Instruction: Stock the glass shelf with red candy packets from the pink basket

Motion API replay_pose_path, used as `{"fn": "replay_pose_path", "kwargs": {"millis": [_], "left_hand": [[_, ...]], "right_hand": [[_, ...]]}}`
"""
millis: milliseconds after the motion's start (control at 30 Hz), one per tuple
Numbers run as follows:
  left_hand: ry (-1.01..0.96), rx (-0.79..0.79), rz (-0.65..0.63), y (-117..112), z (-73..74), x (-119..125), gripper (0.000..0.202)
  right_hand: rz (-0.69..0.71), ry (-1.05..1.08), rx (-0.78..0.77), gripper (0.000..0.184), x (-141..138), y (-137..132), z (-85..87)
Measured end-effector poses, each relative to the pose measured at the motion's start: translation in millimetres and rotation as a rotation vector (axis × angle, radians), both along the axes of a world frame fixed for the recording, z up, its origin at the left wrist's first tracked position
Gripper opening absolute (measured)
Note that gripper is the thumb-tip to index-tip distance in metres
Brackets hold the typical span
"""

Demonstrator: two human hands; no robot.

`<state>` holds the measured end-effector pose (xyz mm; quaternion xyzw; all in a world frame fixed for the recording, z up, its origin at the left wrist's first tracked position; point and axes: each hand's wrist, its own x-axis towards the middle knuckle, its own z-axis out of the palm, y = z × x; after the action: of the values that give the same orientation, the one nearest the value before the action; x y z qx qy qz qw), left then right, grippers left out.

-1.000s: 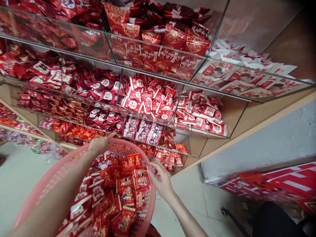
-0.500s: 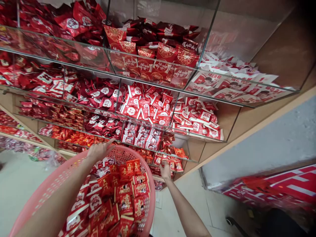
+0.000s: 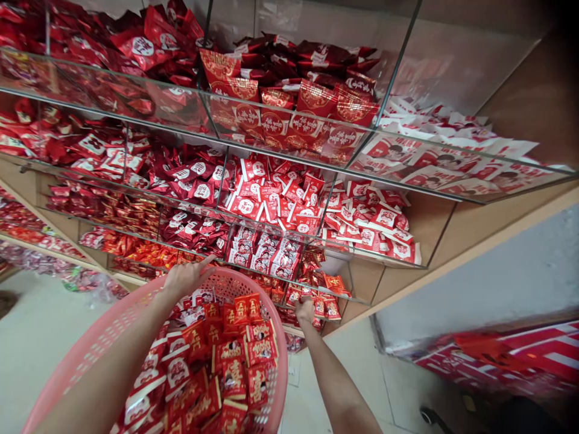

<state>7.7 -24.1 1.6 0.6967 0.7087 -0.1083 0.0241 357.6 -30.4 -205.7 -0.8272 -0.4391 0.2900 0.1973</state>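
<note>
A large pink plastic basket [image 3: 281,367] with a perforated wall is filled with small red candy packets [image 3: 233,377], some with gold lettering, others red and white. My left hand [image 3: 186,279] is closed over its far rim, one finger stretched along the edge. My right hand [image 3: 305,310] reaches past the basket's right side to a low shelf compartment and touches small red and orange packets [image 3: 332,306] there. Its fingers are curled, with the tips partly hidden among the packets. I cannot make out what they hold.
Tiered wooden shelves with glass fronts [image 3: 289,114] hold several piles of red and white packets. The wooden side panel [image 3: 434,259] slants at the right. A grey wall [image 3: 488,265], red printed sheets [image 3: 538,346] and a dark caster [image 3: 427,416] are at the right.
The view has shifted a little, so the shelves sit slightly lower and further right. My right hand is a bit closer in among the low packets. My left hand stays on the rim.
</note>
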Motion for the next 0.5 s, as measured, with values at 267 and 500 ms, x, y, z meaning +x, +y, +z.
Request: {"fn": "replay_pose_path", "kwargs": {"millis": [267, 500], "left_hand": [[0.027, 0.004, -0.038, 0, -1.0, -1, 0.061], [0.017, -0.014, -0.021, -1, 3.7, 2, 0.061]], "right_hand": [[-0.061, 0.055, 0.004, 0.023, -8, 7, -6.7], [-0.117, 0.087, 0.043, 0.023, -12, 7, -10.6]]}}
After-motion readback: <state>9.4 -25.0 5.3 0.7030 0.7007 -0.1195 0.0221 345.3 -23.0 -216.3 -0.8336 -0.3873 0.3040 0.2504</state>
